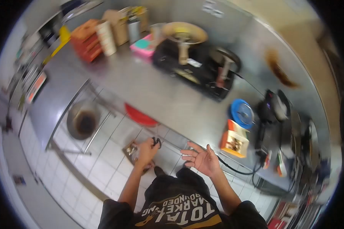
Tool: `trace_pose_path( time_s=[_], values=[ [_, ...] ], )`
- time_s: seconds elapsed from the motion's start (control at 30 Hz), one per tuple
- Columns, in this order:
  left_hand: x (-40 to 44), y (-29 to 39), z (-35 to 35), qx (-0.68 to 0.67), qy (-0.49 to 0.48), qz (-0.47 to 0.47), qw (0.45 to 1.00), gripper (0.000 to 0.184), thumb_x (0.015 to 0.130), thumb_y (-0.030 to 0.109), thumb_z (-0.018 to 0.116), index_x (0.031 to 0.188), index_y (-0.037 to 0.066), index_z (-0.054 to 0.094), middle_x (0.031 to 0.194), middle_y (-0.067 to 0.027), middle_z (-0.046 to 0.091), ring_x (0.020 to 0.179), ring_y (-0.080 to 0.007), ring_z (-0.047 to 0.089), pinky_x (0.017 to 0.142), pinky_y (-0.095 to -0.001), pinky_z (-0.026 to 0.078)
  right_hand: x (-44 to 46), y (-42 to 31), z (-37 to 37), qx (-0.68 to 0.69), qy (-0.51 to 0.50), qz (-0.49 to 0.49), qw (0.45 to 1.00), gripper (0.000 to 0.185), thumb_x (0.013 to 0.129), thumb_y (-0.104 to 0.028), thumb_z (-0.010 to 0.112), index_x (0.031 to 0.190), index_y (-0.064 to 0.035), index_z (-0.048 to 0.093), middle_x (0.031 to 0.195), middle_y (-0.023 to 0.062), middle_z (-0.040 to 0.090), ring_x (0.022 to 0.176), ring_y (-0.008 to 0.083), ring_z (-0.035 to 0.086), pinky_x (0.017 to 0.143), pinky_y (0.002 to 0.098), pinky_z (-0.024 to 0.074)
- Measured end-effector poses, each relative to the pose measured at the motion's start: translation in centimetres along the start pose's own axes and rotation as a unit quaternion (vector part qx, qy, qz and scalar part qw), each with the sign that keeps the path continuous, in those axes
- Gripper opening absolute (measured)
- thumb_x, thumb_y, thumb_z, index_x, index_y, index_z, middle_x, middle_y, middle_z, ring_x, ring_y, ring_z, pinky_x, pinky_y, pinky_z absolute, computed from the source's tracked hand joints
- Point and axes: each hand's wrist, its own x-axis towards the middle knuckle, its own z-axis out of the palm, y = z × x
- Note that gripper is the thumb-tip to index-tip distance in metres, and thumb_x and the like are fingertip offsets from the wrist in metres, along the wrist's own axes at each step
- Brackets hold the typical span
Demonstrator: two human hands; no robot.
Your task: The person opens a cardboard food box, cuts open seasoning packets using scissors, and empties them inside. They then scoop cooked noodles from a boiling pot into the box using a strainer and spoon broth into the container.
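My left hand (pixel 146 151) is closed around a pair of scissors (pixel 156 142), whose black finger loops stick out on the right side of the fist. The blades cannot be made out. My right hand (pixel 202 159) is held palm up with the fingers spread, and nothing lies in it. Both hands are in front of the near edge of a steel counter (pixel 153 87). An open orange and white box (pixel 235 142) stands on the counter, to the right of my right hand.
A black two-burner stove (pixel 193 72) carries a wide pan (pixel 195 33) and a smaller dark pan. A blue bowl (pixel 242 113) sits right of it. Orange trays (pixel 86 40) stand at the back left. Below are a red basin (pixel 139 115) and a metal pot (pixel 83 120).
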Motion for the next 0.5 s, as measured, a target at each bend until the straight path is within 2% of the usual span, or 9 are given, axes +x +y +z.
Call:
trace_pose_path(
  time_s=[0.07, 0.1, 0.13, 0.17, 0.27, 0.3, 0.37, 0.43, 0.5],
  values=[
    [4.0, 1.6, 1.7, 0.014, 0.026, 0.079, 0.996, 0.025, 0.086, 0.023, 0.07, 0.09, -0.001, 0.064, 0.078, -0.0182, 0.068, 0.074, -0.0355, 0.067, 0.067, -0.0451, 0.051, -2.7, -1.2, -0.2, 0.011, -0.014, -0.049, 0.999, 0.08, 0.096, -0.064, 0.045, 0.152, -0.0083, 0.031, 0.143, 0.0225, 0.049, 0.124, 0.0314, 0.056, 0.104, 0.0463, 0.0443],
    [5.7, 2.3, 2.6, -0.024, 0.032, 0.136, 0.99, 0.026, 0.085, 0.024, 0.069, 0.092, -0.001, 0.065, 0.082, -0.0205, 0.068, 0.078, -0.0387, 0.067, 0.07, -0.0467, 0.051, -3.9, -1.2, -0.6, 0.014, 0.014, -0.072, 0.997, 0.092, 0.089, -0.066, 0.056, 0.152, -0.0046, 0.03, 0.145, 0.0252, 0.046, 0.126, 0.0356, 0.054, 0.103, 0.0469, 0.0466],
    [7.1, 3.3, 2.7, 0.069, 0.018, 0.139, 0.988, 0.025, 0.084, 0.021, 0.069, 0.094, -0.002, 0.067, 0.088, -0.0224, 0.069, 0.083, -0.0384, 0.067, 0.075, -0.0465, 0.051, -5.3, -1.5, -0.4, 0.004, 0.019, -0.096, 0.995, 0.091, 0.089, -0.064, 0.058, 0.152, -0.0044, 0.03, 0.145, 0.0237, 0.046, 0.126, 0.0332, 0.054, 0.103, 0.046, 0.0469],
    [8.7, 3.4, 3.9, 0.043, 0.017, 0.193, 0.98, 0.022, 0.084, 0.016, 0.067, 0.094, -0.003, 0.067, 0.087, -0.0215, 0.068, 0.08, -0.037, 0.066, 0.074, -0.044, 0.051, -6.5, -1.6, -1.0, 0.007, 0.019, -0.112, 0.994, 0.087, 0.092, -0.061, 0.056, 0.152, -0.0047, 0.03, 0.145, 0.0208, 0.047, 0.126, 0.0299, 0.054, 0.102, 0.0441, 0.047],
    [11.5, 5.2, 6.6, -0.044, -0.083, 0.187, 0.978, 0.008, 0.087, 0.001, 0.061, 0.083, -0.001, 0.055, 0.075, -0.0062, 0.059, 0.07, -0.0157, 0.058, 0.062, -0.0314, 0.049, -10.5, -1.7, -2.2, -0.082, 0.095, -0.217, 0.968, 0.061, 0.102, -0.046, 0.048, 0.149, -0.0067, 0.038, 0.138, 0.0146, 0.055, 0.12, 0.0242, 0.058, 0.099, 0.039, 0.0491],
    [11.7, 5.8, 7.7, 0.001, -0.067, 0.227, 0.972, 0.011, 0.087, -0.002, 0.061, 0.083, 0.0, 0.051, 0.076, -0.0071, 0.058, 0.069, -0.0146, 0.058, 0.06, -0.0315, 0.049, -11.6, -1.8, -2.9, -0.103, 0.132, -0.237, 0.957, 0.054, 0.105, -0.042, 0.045, 0.146, -0.0077, 0.043, 0.136, 0.0132, 0.058, 0.118, 0.0226, 0.06, 0.097, 0.0368, 0.0507],
    [10.1, 7.7, 9.9, -0.123, -0.112, 0.198, 0.966, 0.013, 0.088, 0.001, 0.063, 0.086, -0.001, 0.05, 0.077, -0.0078, 0.057, 0.071, -0.0142, 0.058, 0.058, -0.0296, 0.048, -13.7, -1.8, -5.0, -0.067, 0.189, -0.269, 0.942, 0.052, 0.104, -0.041, 0.046, 0.145, -0.0082, 0.046, 0.132, 0.0113, 0.06, 0.114, 0.02, 0.062, 0.095, 0.035, 0.0512],
    [10.2, 6.2, 12.9, -0.095, -0.132, 0.193, 0.968, 0.012, 0.093, 0.006, 0.061, 0.088, -0.002, 0.053, 0.076, -0.0112, 0.064, 0.053, -0.0145, 0.056, 0.046, -0.0275, 0.043, -15.9, -2.0, -6.4, -0.006, 0.287, -0.281, 0.916, 0.047, 0.104, -0.039, 0.049, 0.14, -0.0093, 0.051, 0.122, 0.0068, 0.065, 0.105, 0.0141, 0.064, 0.09, 0.0293, 0.0525],
    [8.9, 7.8, 15.6, -0.144, -0.191, 0.146, 0.96, 0.016, 0.097, 0.012, 0.061, 0.09, 0.0, 0.052, 0.076, -0.0123, 0.065, 0.048, -0.0128, 0.054, 0.043, -0.0247, 0.042, -18.6, -2.3, -7.9, 0.0, 0.347, -0.308, 0.886, 0.044, 0.104, -0.036, 0.049, 0.139, -0.0095, 0.053, 0.119, 0.0061, 0.067, 0.105, 0.0133, 0.064, 0.089, 0.0285, 0.053]
  ],
)
